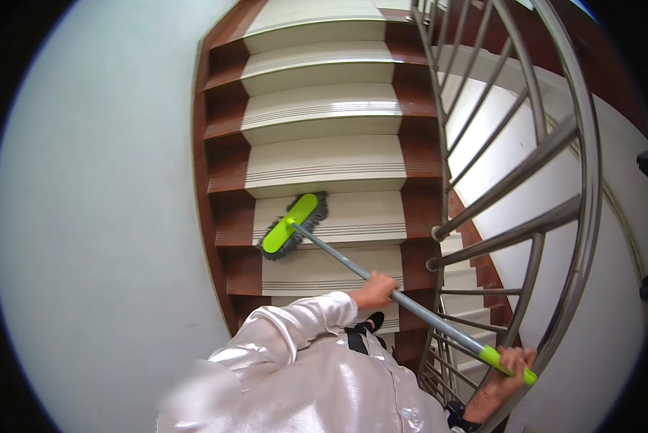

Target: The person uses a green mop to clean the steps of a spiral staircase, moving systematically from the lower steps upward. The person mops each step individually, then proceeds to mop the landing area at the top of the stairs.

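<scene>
A flat mop with a lime-green plate and grey fringed pad (291, 223) lies diagonally on a stair tread (356, 216), its lower end reaching over the step's edge. The mop's grey pole (432, 316) slants down to the right. Around the middle of the pole is my left hand (375, 290), its fingers closed. My right hand (507, 368) grips the green end of the pole, beside the steel handrail; a dark band circles that wrist. A dark shoe (375, 322) shows on a step below the mop.
Cream steps with reddish-brown sides rise ahead. A white wall (102, 189) borders them on the left. On the right runs a stainless steel railing (586, 162) with bars. Beyond the railing, another flight (462, 279) is visible lower down.
</scene>
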`<state>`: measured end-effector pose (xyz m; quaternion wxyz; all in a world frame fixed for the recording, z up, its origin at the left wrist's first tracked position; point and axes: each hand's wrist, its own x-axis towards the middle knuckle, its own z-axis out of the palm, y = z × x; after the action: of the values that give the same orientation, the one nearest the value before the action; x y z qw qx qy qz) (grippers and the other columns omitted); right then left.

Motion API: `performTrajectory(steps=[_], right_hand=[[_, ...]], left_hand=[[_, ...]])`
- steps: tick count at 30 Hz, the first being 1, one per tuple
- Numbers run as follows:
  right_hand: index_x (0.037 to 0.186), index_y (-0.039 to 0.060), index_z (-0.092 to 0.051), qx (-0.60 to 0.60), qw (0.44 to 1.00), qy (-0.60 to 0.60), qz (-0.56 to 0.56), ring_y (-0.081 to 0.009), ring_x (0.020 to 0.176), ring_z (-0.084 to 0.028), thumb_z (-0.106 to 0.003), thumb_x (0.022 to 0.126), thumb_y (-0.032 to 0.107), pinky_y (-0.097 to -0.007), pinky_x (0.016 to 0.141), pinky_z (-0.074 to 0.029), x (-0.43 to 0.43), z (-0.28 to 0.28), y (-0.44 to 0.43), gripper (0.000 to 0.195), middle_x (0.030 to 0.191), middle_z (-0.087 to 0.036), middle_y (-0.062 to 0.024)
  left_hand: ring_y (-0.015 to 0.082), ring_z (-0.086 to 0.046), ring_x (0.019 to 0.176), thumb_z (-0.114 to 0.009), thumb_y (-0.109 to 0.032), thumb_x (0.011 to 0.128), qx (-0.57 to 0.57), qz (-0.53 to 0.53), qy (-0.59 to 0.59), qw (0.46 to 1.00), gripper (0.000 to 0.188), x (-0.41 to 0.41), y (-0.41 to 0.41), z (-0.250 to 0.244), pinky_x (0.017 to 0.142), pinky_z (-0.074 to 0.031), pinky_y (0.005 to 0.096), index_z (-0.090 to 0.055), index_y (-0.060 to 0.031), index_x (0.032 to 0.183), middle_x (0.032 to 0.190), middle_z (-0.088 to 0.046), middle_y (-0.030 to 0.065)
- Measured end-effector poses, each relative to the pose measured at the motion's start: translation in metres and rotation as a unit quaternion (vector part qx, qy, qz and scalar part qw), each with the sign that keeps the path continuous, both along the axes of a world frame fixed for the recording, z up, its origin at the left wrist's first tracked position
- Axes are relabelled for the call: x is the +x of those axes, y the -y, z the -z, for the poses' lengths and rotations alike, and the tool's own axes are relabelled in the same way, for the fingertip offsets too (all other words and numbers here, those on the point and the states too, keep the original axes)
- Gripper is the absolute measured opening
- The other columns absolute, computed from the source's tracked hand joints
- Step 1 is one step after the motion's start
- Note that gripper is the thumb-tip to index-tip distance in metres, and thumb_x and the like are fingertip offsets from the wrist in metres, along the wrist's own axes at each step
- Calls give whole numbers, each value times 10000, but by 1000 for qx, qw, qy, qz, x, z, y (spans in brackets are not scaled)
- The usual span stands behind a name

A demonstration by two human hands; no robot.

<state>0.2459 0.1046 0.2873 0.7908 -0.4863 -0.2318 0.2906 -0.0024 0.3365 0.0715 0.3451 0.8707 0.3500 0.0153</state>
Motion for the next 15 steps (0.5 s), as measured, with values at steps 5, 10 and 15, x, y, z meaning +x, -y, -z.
performTrajectory(steps=[5, 10, 15], right_hand=[[877, 121, -398, -24, 996, -10, -88, -126, 626, -470, -602, 912, 81, -384, 808, -471, -69, 5, -96, 211, 640, -421, 5], [879, 111, -395, 26, 989, 30, -145, -130, 636, -462, -613, 900, 60, -353, 780, -428, -71, -22, -102, 225, 663, -418, -2], [805, 121, -372, 208, 971, -40, -108, -60, 556, -308, -485, 1041, 86, -250, 586, -299, -17, -73, -60, 264, 643, -341, 27]], left_hand=[[332, -664, 839, -744, -206, 729, 81, -138, 34, 986, 125, -93, -39, 31, 769, -418, 474, -737, -139, 834, 796, -697, 95], [359, -659, 825, -715, -171, 726, 63, -164, 26, 984, 59, -97, -39, 0, 769, -429, 481, -728, -139, 775, 753, -684, 115], [339, -670, 838, -730, -216, 734, 5, -51, 105, 993, 122, -27, -9, -38, 768, -429, 483, -732, -157, 841, 797, -702, 101]])
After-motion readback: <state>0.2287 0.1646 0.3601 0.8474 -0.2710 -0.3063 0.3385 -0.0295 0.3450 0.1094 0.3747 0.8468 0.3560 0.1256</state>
